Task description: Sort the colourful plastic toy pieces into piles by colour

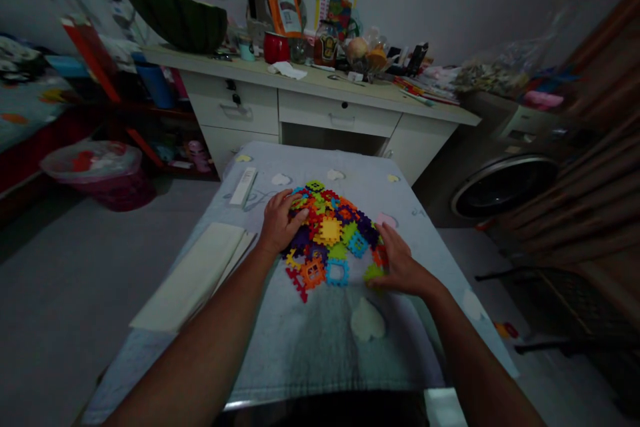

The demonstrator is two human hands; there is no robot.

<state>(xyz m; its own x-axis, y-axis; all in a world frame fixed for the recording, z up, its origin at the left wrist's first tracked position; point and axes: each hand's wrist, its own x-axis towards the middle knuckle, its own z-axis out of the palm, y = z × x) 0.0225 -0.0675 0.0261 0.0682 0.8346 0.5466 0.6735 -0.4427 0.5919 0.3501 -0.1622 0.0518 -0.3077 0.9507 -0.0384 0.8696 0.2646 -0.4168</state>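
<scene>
A heap of colourful plastic interlocking building pieces point(337, 213) lies in the middle of the cloth-covered table point(320, 337). On its left side rests my left hand point(283, 221), fingers spread over the pieces. My right hand point(399, 260) is at the heap's right edge, thumb and fingers apart around a lime-green piece point(373, 273) and an orange piece point(380, 255). Near the front of the heap are a light-blue square frame point(337, 273), an orange window piece point(313, 273) and a red piece point(297, 284). A yellow square point(331, 231) sits on top.
Folded pale sheets point(193, 273) and a narrow white box point(243, 187) lie on the table's left. Behind stands a cluttered white desk point(320, 90) with a watermelon piece point(180, 17). A washing machine point(500, 160) is at right, a pink basket point(107, 177) at left.
</scene>
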